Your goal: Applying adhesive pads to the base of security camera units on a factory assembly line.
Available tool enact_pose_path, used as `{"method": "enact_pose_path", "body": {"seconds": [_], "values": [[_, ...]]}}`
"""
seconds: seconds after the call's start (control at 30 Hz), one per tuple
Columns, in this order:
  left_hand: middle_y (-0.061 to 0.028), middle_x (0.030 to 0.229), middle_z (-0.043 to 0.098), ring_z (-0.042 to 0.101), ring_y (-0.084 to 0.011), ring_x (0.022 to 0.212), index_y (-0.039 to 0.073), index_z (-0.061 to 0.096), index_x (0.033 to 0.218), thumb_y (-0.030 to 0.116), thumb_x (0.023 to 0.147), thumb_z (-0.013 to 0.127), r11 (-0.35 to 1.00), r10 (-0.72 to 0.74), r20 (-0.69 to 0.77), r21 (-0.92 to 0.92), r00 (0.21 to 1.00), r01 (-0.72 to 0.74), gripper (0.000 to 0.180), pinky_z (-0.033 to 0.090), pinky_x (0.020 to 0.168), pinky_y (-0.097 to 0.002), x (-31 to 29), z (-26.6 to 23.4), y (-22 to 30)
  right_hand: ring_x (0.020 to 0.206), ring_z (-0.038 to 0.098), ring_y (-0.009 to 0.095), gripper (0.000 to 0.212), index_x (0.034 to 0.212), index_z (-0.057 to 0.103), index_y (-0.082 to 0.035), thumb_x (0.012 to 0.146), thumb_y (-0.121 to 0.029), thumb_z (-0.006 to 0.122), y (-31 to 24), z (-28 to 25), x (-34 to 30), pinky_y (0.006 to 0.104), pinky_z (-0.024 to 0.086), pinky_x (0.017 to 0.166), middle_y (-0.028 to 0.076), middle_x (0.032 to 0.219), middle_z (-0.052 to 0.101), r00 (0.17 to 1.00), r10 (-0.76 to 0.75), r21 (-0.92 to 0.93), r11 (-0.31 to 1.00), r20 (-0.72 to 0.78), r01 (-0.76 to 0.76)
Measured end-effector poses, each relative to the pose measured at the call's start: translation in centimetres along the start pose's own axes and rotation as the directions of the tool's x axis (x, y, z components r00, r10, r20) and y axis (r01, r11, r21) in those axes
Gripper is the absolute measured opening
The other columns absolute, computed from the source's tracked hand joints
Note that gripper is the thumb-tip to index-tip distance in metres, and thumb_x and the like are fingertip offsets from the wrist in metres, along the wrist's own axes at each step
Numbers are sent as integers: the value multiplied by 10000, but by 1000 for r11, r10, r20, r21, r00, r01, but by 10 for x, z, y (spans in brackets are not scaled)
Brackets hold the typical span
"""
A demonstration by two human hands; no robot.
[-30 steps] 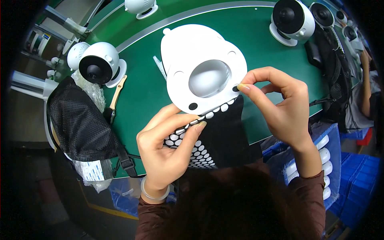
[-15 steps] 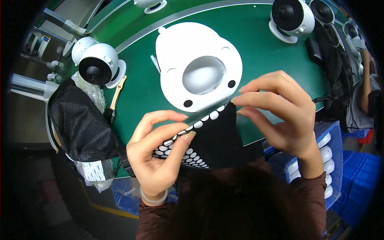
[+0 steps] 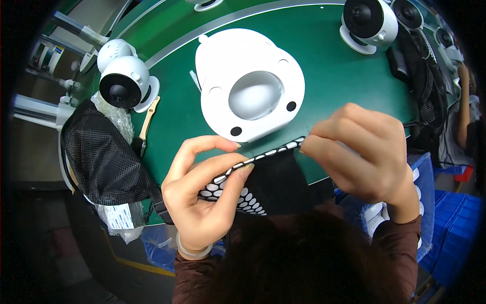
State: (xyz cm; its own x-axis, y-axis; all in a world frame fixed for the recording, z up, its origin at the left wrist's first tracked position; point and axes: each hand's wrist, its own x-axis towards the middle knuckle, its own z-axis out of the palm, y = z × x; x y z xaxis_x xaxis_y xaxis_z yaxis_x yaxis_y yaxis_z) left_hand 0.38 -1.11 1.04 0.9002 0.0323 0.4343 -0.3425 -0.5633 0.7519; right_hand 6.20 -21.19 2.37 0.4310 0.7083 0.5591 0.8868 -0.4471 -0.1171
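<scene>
Green belt (image 3: 344,76): it is the largest surface and curves across the top of the view; all the white parts stand on it.
White housing (image 3: 250,83): a round plastic shell with a grey bowl in the middle and two black dots on the near rim; it sits a little higher and more to the left in the view than half a second before.
Black mesh bag (image 3: 104,157): it hangs at the left edge of the belt, with a white label under it.
Black sheet (image 3: 263,175): a dark sheet with rows of white oval pads, held in the air between both hands, just in front of the near rim of the housing.
Right hand (image 3: 367,152): it pinches the upper right edge of the sheet with curled fingers; one second ago its fingertip was at a black dot on the housing, now it is off the housing.
Left hand (image 3: 202,195): thumb and fingers grasp the left end of the sheet, as before.
White round cameras (image 3: 124,86): they stand on the left and at the far right of the belt.
</scene>
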Motion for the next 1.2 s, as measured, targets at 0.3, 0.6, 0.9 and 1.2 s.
{"method": "enact_pose_path", "body": {"seconds": [0.3,0.6,0.9,1.2], "values": [[-144,906,594,581,-166,760,-33,641,770,-39,625,668,993,-96,-38,-78,995,93,147,446,658,-242,5,5,-15,722,599,180,80,736,622,-62,660,-72,599,-9,-4,-4,272,483,613,91,846,636,920,-301,-108,953,-251,282],[-139,853,624,612,-172,725,-44,637,790,-55,636,663,993,-84,-13,-82,996,82,156,462,636,-236,0,4,-9,725,591,97,115,810,616,29,766,-77,621,24,10,38,209,463,673,73,776,637,811,584,648,633,-42,-422],[-137,821,630,613,-176,712,-50,633,792,-63,634,664,996,-41,-5,-79,999,41,162,463,628,-238,5,5,-12,670,577,80,119,780,631,13,748,-101,641,24,9,42,190,444,589,35,730,628,804,593,583,667,-37,-465],[-138,827,628,613,-180,717,-44,630,792,-54,642,663,998,-2,-8,-69,1000,1,154,461,630,-240,6,5,-14,645,578,78,133,678,573,0,723,-90,662,33,14,47,157,437,519,51,697,616,822,568,561,695,-44,-450]]}}
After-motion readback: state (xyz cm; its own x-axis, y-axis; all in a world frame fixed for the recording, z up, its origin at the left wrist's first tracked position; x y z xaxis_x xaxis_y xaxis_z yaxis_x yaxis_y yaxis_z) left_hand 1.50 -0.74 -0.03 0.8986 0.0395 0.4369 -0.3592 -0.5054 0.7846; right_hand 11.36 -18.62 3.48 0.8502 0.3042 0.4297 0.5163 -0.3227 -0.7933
